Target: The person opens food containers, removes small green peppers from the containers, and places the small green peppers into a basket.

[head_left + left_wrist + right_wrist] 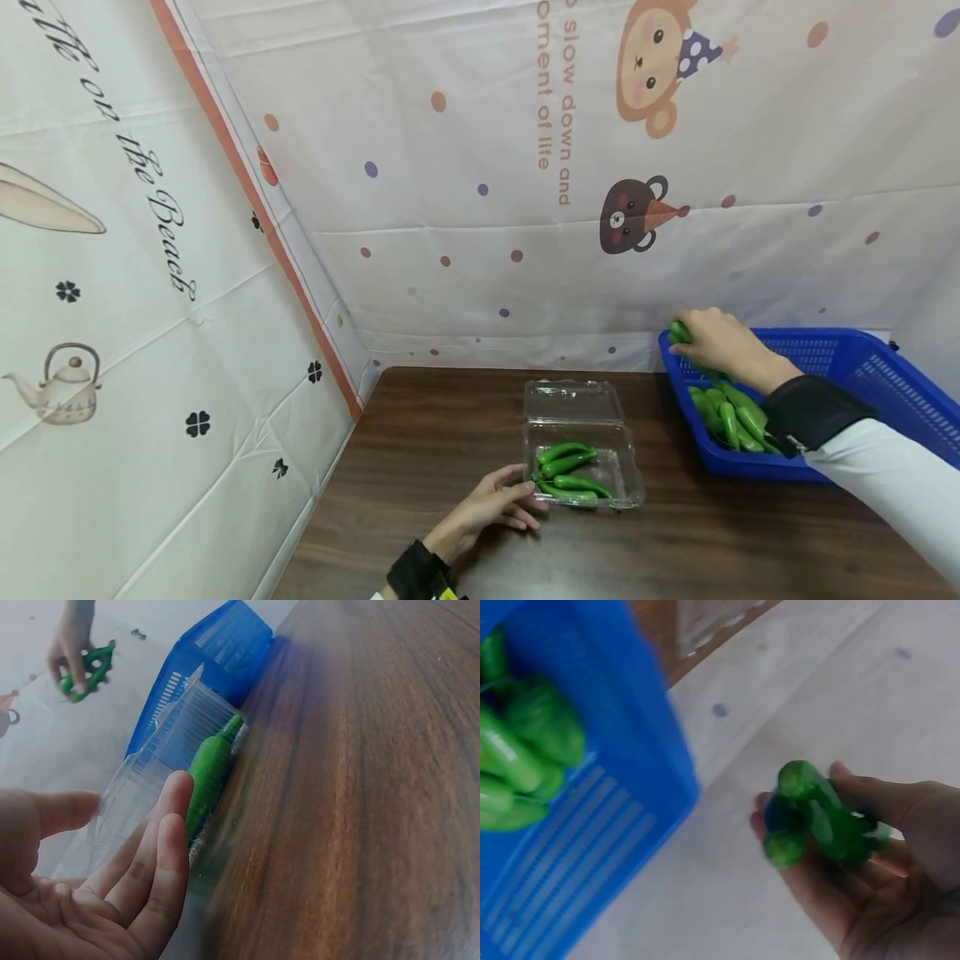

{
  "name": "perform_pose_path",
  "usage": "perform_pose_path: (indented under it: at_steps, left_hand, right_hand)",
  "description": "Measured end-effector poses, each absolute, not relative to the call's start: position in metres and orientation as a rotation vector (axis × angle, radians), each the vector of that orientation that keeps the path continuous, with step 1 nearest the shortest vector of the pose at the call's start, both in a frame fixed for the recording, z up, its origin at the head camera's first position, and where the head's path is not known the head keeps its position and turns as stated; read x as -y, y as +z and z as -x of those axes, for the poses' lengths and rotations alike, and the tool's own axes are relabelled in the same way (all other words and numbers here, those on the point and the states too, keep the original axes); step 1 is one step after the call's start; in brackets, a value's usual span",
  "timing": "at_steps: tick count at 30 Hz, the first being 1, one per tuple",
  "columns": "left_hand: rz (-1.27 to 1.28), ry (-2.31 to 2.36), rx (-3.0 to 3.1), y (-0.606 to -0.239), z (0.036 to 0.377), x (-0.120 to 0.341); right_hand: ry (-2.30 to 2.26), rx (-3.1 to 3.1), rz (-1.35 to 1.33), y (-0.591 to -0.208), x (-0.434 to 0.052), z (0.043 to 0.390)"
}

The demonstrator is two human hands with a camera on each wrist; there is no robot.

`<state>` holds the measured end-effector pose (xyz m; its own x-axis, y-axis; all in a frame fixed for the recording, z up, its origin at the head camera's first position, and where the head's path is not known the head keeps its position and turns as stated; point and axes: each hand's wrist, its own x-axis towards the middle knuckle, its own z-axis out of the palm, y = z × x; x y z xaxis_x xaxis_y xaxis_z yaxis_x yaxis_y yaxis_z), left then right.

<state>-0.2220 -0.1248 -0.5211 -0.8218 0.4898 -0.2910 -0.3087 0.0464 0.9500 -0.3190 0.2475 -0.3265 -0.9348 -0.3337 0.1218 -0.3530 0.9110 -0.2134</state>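
Note:
My left hand is at the left edge of a clear plastic clamshell box, its fingertips right at the wall and its fingers loosely bent. The box lies with its lid folded back, and several green chili peppers lie in its base. Above the left rim of a blue plastic basket, my right hand holds green chili peppers between thumb and fingers. Two of them show in the right wrist view. More green peppers are heaped at the basket's left end.
The brown wooden table carries both the box and the basket, with the basket to the right. A white printed sheet hangs behind the table, and another printed sheet stands along the left side.

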Motion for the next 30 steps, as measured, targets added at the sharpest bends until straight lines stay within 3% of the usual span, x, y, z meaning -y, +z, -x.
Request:
perform_pose_path:
  at_steps: [10, 20, 30]
  left_hand:
    - [-0.175, 1.839, -1.766, -0.520, 0.221, 0.127]
    - [-0.194, 1.838, -1.756, -0.518, 0.221, 0.125]
    - [-0.207, 1.830, -1.734, -0.517, 0.219, 0.127]
  right_hand:
    - [0.326, 3.120, -0.432, -0.347, -0.282, 0.328]
    - [0.582, 3.287, -0.324, -0.380, -0.313, 0.331]
    - [0.719, 3.416, -0.242, -0.388, -0.320, 0.327]
